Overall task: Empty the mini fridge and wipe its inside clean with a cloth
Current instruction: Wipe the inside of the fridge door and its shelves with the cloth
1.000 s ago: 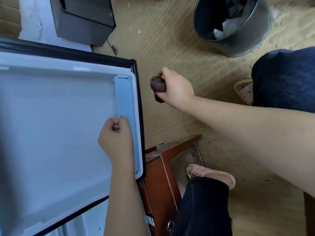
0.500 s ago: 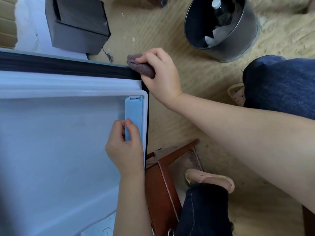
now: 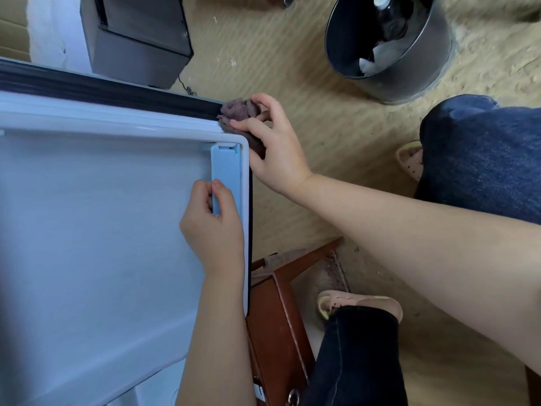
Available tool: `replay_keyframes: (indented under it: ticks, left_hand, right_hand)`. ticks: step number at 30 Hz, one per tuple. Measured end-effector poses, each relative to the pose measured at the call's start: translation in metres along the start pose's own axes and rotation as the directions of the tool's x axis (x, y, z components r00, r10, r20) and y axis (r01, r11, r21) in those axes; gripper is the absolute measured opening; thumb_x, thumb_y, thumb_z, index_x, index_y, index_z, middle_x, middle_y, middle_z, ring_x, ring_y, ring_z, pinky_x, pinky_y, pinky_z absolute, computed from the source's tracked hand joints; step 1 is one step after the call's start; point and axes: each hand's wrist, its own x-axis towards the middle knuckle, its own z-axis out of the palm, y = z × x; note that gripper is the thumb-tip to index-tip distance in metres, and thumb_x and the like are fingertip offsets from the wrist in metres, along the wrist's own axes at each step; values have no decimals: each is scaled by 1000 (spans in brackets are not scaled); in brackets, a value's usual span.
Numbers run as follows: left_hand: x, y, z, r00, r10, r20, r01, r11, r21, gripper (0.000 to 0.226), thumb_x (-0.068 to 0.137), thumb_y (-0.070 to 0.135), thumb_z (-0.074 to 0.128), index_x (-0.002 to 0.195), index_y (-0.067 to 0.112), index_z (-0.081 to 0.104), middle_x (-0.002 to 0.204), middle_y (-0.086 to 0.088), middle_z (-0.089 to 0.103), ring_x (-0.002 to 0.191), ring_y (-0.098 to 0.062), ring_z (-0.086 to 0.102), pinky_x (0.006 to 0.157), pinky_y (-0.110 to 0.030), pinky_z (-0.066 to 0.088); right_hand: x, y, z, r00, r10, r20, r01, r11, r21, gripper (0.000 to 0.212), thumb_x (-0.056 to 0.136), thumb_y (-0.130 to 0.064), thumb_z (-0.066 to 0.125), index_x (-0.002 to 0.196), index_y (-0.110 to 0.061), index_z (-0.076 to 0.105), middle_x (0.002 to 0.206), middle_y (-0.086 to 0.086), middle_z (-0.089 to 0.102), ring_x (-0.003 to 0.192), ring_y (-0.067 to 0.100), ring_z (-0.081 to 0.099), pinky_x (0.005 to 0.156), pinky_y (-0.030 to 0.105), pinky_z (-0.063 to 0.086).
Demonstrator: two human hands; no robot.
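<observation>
Housework seen from above: a white plastic mini fridge door fills the left of the view, swung open with its inner face to the camera and a black edge strip running along its far side. Beyond that strip a grey box-shaped cabinet stands on the beige woven floor mat. Near the door's right edge sits a pale blue plastic door rail, and the left hand grips it, fingers curled behind the bar and thumb pressed on its front. At the door's far right corner a bunched brownish-purple cloth lies against the black strip and the white rim. The right hand holds it there, thumb and fingertips pinching the wad, with a fold of cloth trailing under the palm. Below the door's right edge stands a reddish-brown wooden stool, close beside a pink slipper and a leg in dark jeans. Farther right, at the top, a round grey metal bucket rests on the mat with a dark bottle and something white inside. A second pink slipper shows at the right beside a knee in blue denim.
</observation>
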Motion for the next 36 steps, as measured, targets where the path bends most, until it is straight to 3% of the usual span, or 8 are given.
replay_keyframes:
  ticks: [7,10,12,18,22,25,31,36]
  left_hand:
    - [10,-4,4,1000,-7,-23,7,1000,15,29,94,18,44,67,12,34,55,2,24,51,-10,30,49,-18,24]
    - [14,-7,5,1000,7,-13,-7,999,32,29,95,19,43,68,12,35,54,3,25,50,-10,30,49,-18,25]
    - [15,-12,2,999,34,42,-35,999,30,30,97,19,42,69,11,36,55,4,27,51,-10,30,49,-18,24]
    - [19,-35,-35,958,81,273,-118,986,120,17,97,26,47,82,19,51,51,4,38,49,-4,41,49,-13,28]
    - [0,-50,-36,963,53,263,-112,970,216,23,98,30,40,79,18,39,49,5,32,47,-8,38,46,-20,24]
    - [0,-55,-27,977,57,204,-99,974,203,26,100,24,39,76,14,33,51,5,28,46,-9,36,45,-20,23]
    - [23,-74,-18,991,7,137,-31,984,175,27,99,21,39,76,9,35,52,4,27,47,-9,35,46,-18,24]
    - [28,-81,-16,991,-25,131,5,989,151,28,99,23,38,76,7,37,52,4,25,46,-10,29,47,-21,21]
  right_hand:
    - [-26,7,4,980,50,194,-49,999,-10,15,71,2,68,85,-3,69,100,15,61,92,31,61,78,24,39]
    - [-74,13,6,857,-49,513,79,996,-37,18,68,4,73,83,-5,69,103,16,60,95,32,60,81,30,48]
    - [-82,16,7,792,-97,602,139,990,-24,20,66,7,74,82,-5,70,100,15,61,94,32,60,79,32,50]
    - [-40,6,15,955,103,277,-113,993,23,25,71,10,63,89,-5,70,97,12,62,93,28,59,80,29,45]
    - [-11,5,22,962,188,197,-202,978,53,33,73,6,61,100,-9,72,99,8,63,94,22,61,85,23,44]
    - [-30,6,37,947,190,260,-199,980,8,31,75,1,64,104,-8,70,101,10,63,96,25,61,85,33,47]
    - [-149,7,46,768,69,636,-133,990,53,28,76,3,68,103,-6,70,108,14,61,101,31,60,84,43,51]
    - [-174,10,38,659,-140,739,71,990,124,22,75,-1,71,96,-7,74,102,16,63,94,34,63,77,39,56]
